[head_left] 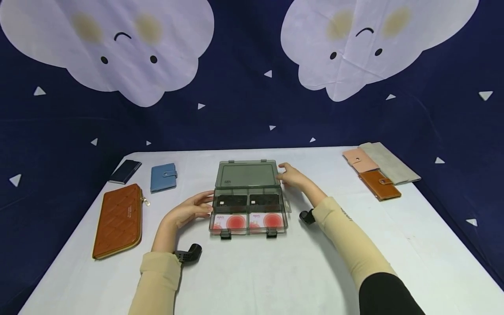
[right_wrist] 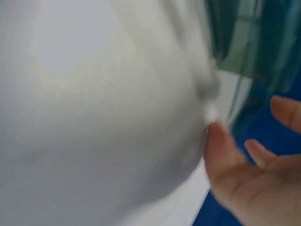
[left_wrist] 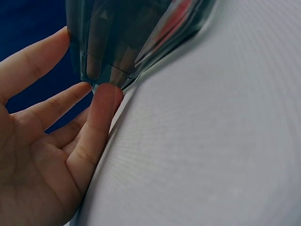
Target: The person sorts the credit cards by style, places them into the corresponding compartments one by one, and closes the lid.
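Head view: we stand at the 6 o'clock edge of a white surface (head_left: 299, 271). At its centre lies one smoky clear plastic case (head_left: 248, 197), lid thrown back toward 12 o'clock. We judge it light, stiff and slick-walled, a thing that would skate on the cloth if pushed from one side, with thin hinges and latches that may crack under twisting. Best hold, we think: both short sides of the base at once, not the lid.

Counts, largest first: one long brown quilted wallet (head_left: 119, 221) at 9 o'clock; one grey pouch (head_left: 390, 162), one pink wallet (head_left: 359, 160) and one tan wallet (head_left: 379, 183) at 2 o'clock; one blue wallet (head_left: 163, 177) and one dark card holder (head_left: 125, 171) at 10 o'clock. Inside the case: four compartments, two red-and-white cards in the near pair, dark items in the far pair that we cannot identify. Two black latches on the near edge.

Left hand (head_left: 189, 212): released, straight fingers touching the case's 9 o'clock wall; the left wrist view shows fingertips (left_wrist: 106, 96) against the corner. Right hand (head_left: 293, 177): released, fingers extended at the lid's 3 o'clock edge; the right wrist view is too blurred to confirm contact.
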A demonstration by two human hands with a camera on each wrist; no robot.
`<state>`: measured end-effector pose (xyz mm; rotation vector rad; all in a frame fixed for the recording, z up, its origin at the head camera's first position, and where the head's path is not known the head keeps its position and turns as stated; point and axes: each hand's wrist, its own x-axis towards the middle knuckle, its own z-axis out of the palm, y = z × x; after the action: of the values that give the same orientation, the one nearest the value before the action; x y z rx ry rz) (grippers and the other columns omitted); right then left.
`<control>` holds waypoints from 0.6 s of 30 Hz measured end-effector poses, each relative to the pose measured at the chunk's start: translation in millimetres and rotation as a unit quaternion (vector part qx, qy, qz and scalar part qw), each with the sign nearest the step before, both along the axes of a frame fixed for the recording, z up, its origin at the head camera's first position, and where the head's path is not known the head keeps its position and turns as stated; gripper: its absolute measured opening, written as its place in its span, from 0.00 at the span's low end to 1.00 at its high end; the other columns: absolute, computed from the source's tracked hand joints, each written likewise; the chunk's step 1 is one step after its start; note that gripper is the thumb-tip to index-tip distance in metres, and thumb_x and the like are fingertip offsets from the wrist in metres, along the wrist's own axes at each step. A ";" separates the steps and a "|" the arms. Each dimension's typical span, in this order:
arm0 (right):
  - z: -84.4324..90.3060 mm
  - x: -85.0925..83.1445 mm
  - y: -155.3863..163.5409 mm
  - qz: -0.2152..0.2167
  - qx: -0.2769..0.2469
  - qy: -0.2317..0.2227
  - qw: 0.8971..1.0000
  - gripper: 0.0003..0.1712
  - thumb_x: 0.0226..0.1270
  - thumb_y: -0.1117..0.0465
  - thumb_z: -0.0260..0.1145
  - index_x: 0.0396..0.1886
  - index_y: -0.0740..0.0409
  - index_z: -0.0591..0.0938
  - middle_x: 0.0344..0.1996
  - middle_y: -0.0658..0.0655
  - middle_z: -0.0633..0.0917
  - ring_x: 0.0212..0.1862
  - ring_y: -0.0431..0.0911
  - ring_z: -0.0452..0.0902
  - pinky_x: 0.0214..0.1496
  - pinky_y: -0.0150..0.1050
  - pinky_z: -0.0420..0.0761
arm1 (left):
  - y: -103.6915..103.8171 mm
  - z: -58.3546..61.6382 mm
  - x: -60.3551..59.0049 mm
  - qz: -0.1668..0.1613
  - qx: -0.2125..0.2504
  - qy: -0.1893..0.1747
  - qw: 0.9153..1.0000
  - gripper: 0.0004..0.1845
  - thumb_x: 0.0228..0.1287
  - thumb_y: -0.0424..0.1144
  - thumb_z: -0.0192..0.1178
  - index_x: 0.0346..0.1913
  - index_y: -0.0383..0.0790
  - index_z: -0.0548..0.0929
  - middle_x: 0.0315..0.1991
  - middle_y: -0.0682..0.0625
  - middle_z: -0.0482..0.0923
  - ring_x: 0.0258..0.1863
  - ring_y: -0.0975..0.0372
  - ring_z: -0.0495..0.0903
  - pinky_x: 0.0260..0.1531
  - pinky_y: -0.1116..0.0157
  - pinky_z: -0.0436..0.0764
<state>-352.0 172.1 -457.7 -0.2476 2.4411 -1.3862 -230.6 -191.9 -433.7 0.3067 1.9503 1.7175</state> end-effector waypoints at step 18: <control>-16.6 -39.2 4.1 -0.038 -0.166 -0.003 0.985 0.47 0.47 0.74 0.66 0.69 0.56 0.59 0.48 0.59 0.72 0.40 0.48 0.77 0.37 0.38 0.80 | 2.5 1.6 -0.8 0.007 0.003 -0.009 1.000 0.43 0.57 0.31 0.59 0.71 0.32 0.48 0.68 0.30 0.49 0.47 0.63 0.72 0.46 0.64 0.76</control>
<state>-391.2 176.2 -474.4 -0.2256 2.2238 -1.8218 -231.4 -189.4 -432.2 0.2792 1.9398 1.7305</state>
